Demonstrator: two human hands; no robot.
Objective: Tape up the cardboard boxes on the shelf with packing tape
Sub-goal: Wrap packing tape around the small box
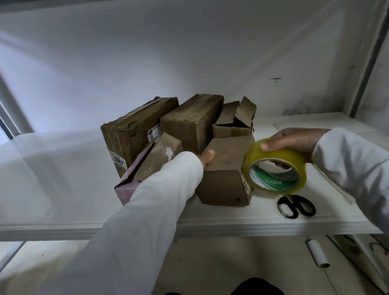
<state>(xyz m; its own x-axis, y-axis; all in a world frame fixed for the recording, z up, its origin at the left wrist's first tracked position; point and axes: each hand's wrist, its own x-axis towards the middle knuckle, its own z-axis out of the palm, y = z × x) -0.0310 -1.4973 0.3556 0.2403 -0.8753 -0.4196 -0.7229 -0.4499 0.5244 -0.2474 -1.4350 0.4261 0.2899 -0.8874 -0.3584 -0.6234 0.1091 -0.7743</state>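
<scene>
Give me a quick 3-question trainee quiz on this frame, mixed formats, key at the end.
1. True or false: the scissors are in the right hand.
2. Multiple choice: the roll of packing tape is gripped by A) the left hand, B) the right hand, C) neither.
3. Fill in: among the boxes at the back, the one with its flaps standing open is the one furthest to the ____.

Key
1. False: they lie on the shelf, near its front edge.
2. B.
3. Right.

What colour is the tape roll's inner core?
The tape roll has a green and white core, seen in the head view; the right hand grips it.
</scene>
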